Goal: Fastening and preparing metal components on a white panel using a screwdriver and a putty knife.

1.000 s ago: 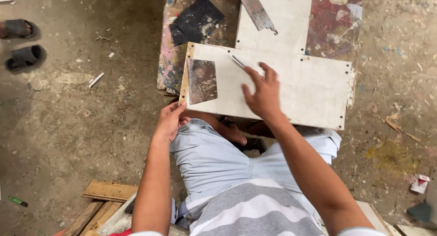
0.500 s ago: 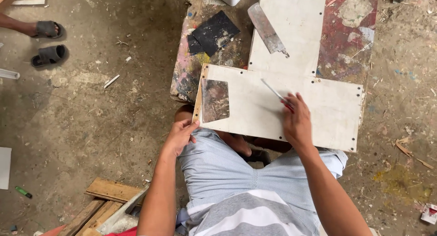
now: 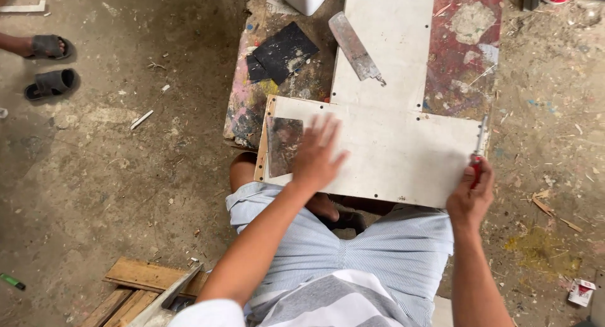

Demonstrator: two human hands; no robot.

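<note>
Two white boards (image 3: 391, 150), two sandals (image 3: 50, 65), one putty knife (image 3: 356, 46).

The white board (image 3: 384, 157) looks flat, smooth and matt, with a brown wood edge on one side. The tabletop (image 3: 463, 68) under it is rough wood with old paint stains. The black sandpaper (image 3: 283, 52) looks gritty and dull. The scraper (image 3: 356, 46) blade is dirty grey metal. The floor (image 3: 126, 175) is rough and dusty.

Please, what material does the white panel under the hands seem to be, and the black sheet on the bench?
White panel: probably laminated wood board, matte off-white face, brown edge visible at its left, small drilled holes. Black sheet: likely sandpaper, dull, with worn pale patches.
</note>
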